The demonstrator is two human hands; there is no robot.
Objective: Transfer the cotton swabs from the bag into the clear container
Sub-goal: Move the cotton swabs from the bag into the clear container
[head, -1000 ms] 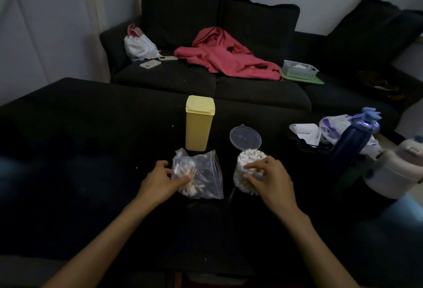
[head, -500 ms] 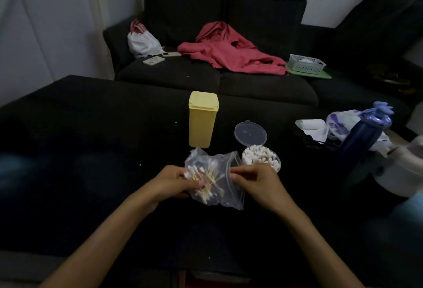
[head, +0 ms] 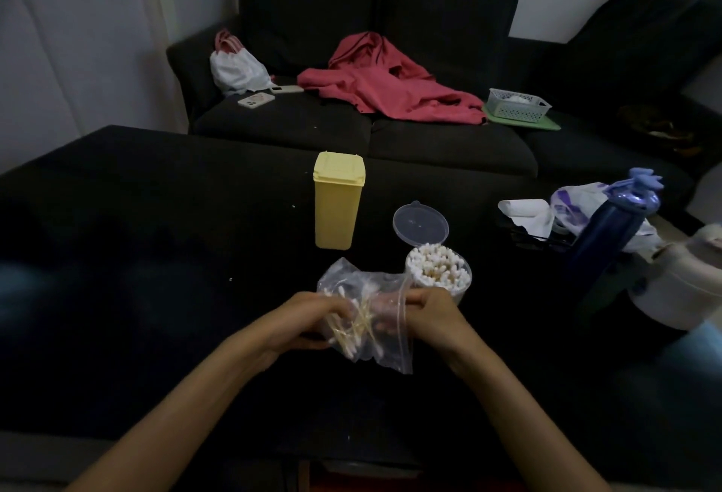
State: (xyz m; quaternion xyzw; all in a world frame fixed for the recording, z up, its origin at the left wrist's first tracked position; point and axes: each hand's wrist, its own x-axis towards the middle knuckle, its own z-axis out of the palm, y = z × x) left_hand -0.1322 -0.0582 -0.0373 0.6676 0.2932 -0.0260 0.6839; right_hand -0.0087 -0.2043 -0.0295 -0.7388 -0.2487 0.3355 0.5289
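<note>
A clear plastic zip bag (head: 381, 343) with several cotton swabs (head: 353, 325) inside is held up over the dark table between both hands. My left hand (head: 308, 321) grips the bag's left side and the swabs through the plastic. My right hand (head: 429, 313) pinches the bag's right edge near the zip strip. Just behind my right hand stands the clear round container (head: 439, 270), packed with upright white-tipped swabs, its hinged clear lid (head: 420, 224) flipped open at the back.
A closed yellow box (head: 338, 200) stands behind the bag. At right are a dark blue bottle (head: 609, 241), a white appliance (head: 680, 284), tissue and a plastic bag (head: 574, 202). Beyond the table is a dark sofa with a red garment (head: 386, 81) and a small basket (head: 517, 102).
My right hand left the container and took the bag's right edge. Both hands lifted the bag off the table and now hold it a little nearer to me.
</note>
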